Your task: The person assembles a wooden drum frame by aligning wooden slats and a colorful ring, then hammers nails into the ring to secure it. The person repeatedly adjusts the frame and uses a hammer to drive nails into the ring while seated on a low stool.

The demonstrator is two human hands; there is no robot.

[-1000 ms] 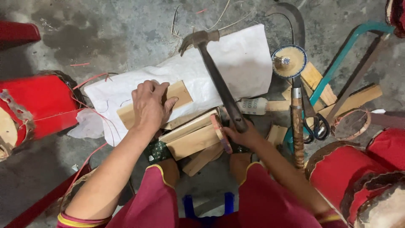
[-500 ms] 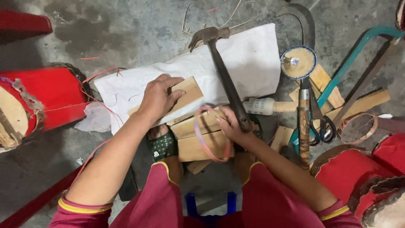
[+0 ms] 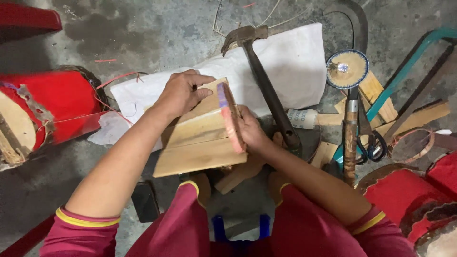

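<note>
stack of wooden boards [image 3: 200, 143] at centre, held above the floor [image 3: 143, 28] just ahead of the person's knees. left hand [image 3: 181, 93] on the far left end of the stack; right hand [image 3: 250, 131] at its right end, against a band [image 3: 231, 119] that runs across that end. cloth sack [image 3: 285, 71] on the floor behind the stack. hammer [image 3: 266, 85] lies on the sack, head far, handle toward the right hand. right of the hammer: a disc-headed tool [image 3: 347, 71], scissors [image 3: 373, 143] beside its shaft, wood offcuts [image 3: 376, 93] beneath. drum [image 3: 52, 109] to the far left.
</note>
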